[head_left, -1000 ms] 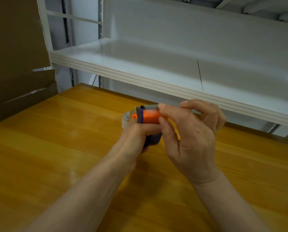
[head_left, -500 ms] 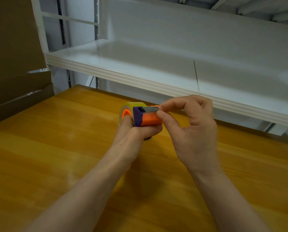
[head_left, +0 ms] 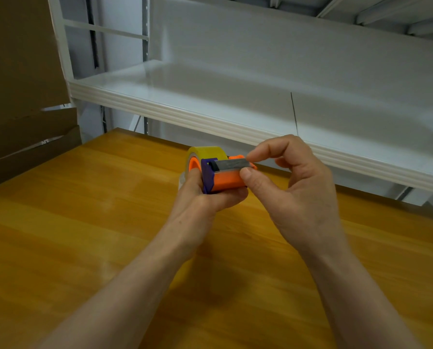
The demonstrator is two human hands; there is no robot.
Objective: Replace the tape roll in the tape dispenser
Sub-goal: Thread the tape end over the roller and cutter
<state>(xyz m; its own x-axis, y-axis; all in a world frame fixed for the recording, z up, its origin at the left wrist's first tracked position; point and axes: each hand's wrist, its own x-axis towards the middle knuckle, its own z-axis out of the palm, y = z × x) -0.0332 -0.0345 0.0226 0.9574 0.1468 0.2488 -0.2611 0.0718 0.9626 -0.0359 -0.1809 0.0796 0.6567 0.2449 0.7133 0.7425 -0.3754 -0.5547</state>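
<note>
An orange and purple tape dispenser (head_left: 225, 181) is held above the wooden table (head_left: 84, 222). A yellowish tape roll (head_left: 208, 151) sits on its orange hub at the far left end. My left hand (head_left: 205, 197) grips the dispenser from below, thumb against the hub. My right hand (head_left: 291, 182) pinches the dispenser's right end, where a grey metal strip (head_left: 231, 164) lies along the top, thumb on the orange side and forefinger at the strip's tip.
A white metal shelf (head_left: 235, 127) runs across just behind and above the table's far edge. Brown cardboard (head_left: 21, 96) stands at the left. A small clear piece peeks out left of my left hand on the table.
The dispenser has turned so that the tape roll and the grey strip now face up. My right fingers have shifted to the strip's right end. The view has come closer.
</note>
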